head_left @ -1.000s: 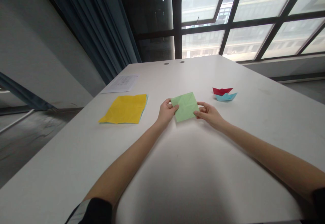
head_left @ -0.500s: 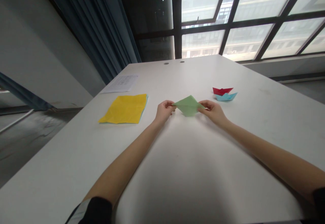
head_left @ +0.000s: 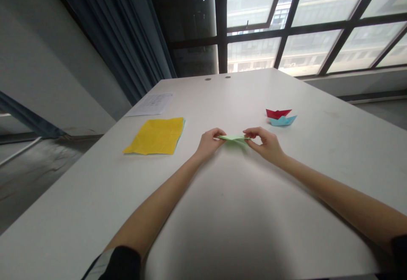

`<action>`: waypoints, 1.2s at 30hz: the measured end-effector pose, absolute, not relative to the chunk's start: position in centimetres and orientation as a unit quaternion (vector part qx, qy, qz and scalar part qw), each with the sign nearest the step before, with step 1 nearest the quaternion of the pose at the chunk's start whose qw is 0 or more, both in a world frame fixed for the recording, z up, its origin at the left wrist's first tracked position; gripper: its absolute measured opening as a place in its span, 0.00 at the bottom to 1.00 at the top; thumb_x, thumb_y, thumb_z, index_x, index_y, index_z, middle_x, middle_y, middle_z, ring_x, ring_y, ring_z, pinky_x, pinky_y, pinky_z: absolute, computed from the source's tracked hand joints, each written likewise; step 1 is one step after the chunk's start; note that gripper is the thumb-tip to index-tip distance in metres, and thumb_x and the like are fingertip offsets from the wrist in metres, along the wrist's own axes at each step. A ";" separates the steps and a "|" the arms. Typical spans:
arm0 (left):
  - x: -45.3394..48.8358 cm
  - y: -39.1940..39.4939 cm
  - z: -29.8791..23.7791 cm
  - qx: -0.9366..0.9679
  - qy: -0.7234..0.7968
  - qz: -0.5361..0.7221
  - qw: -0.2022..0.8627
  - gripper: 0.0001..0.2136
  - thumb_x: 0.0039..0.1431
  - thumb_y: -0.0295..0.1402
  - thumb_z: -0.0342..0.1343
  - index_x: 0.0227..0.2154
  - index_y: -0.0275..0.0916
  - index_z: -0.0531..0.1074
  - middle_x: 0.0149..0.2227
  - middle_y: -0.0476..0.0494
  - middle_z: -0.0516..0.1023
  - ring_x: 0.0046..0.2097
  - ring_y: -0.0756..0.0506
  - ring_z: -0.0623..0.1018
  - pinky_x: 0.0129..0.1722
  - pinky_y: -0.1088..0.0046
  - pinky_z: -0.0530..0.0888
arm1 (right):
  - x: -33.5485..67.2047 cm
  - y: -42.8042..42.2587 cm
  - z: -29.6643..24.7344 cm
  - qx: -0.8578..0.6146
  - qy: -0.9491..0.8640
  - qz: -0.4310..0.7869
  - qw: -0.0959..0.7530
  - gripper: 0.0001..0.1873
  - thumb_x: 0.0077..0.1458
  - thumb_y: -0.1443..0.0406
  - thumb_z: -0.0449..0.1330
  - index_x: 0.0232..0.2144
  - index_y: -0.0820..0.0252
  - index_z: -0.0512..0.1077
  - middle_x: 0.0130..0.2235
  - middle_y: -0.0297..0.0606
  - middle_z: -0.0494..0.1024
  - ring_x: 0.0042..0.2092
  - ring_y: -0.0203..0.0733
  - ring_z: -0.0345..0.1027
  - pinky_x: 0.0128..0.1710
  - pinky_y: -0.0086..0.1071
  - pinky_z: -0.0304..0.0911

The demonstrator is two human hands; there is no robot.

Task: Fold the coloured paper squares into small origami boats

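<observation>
Between my hands a folded piece of light green paper (head_left: 234,138) is seen nearly edge-on, low over the white table. My left hand (head_left: 210,142) pinches its left end between thumb and fingers. At the right end, my right hand (head_left: 263,142) grips it the same way, thumb underneath and fingers on top. Beyond my right hand lie two folded paper boats, one red (head_left: 278,113) and one light blue (head_left: 282,121), close together.
A stack of square paper (head_left: 155,137), yellow on top with a blue edge showing, lies left of my hands. Behind it is a printed white sheet (head_left: 151,104). The white table (head_left: 241,220) reaches toward the windows (head_left: 254,51); a blue curtain (head_left: 117,30) hangs at left.
The green paper has gone from an upright diamond facing me to a flat, nearly edge-on shape. Both hands have lowered slightly, and the left has shifted a little to the right.
</observation>
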State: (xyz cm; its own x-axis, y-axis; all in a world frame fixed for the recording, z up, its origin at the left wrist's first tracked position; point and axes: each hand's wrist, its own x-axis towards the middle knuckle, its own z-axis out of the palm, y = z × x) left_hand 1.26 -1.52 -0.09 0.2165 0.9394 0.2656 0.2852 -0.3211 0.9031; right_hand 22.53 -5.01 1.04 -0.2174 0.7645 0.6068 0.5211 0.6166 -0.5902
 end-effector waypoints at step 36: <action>3.0 -2.6 -0.2 0.470 0.432 0.440 0.632 0.14 0.42 0.32 0.64 0.30 0.34 0.66 0.22 0.48 0.75 0.25 0.51 0.77 0.25 0.79 0.71 | 22.1 -3.5 -1.2 -0.448 -0.586 0.434 0.517 0.49 0.35 0.55 0.67 0.57 0.55 0.47 0.33 0.35 0.72 0.32 0.41 0.67 0.31 0.35 0.66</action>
State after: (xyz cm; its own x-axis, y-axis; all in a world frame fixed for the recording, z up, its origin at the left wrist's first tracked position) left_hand 2.98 -2.65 -0.20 0.2387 0.9620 -0.1329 -0.1498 0.1717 0.9737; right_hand 22.05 -3.53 -1.18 -0.0636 0.9742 0.2164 0.0759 0.2210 -0.9723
